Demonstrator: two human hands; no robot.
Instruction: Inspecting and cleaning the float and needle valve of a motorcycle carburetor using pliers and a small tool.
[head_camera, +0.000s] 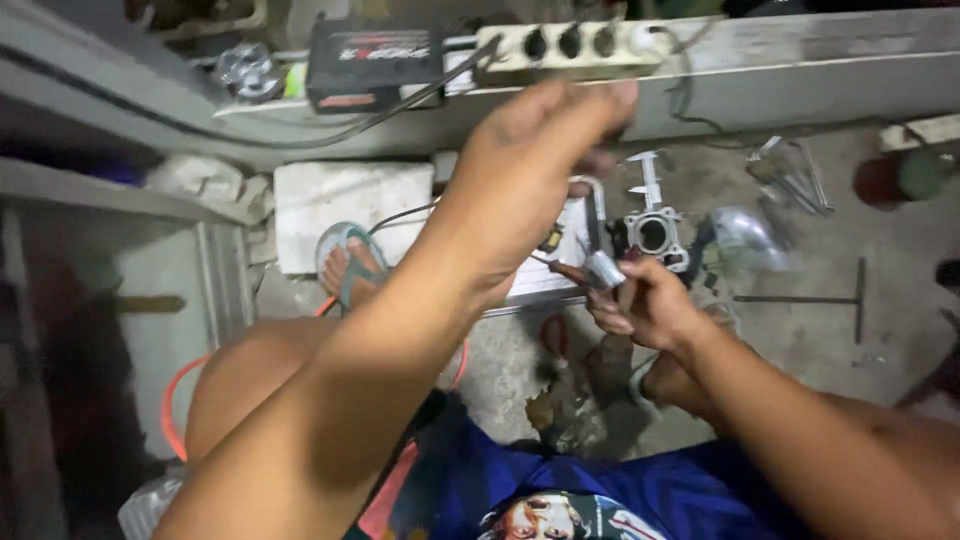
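The right hand (645, 300) gripped a small metal cylinder (603, 270) above the concrete floor (800, 330), while the raised left hand (540, 150) pinched something too blurred to identify.

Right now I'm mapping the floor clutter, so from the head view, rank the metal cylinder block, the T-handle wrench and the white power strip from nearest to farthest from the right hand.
1. metal cylinder block: just above the right hand, on the floor.
2. T-handle wrench: farther off to the right, lying flat on the floor.
3. white power strip: farthest, up on the ledge at the top.
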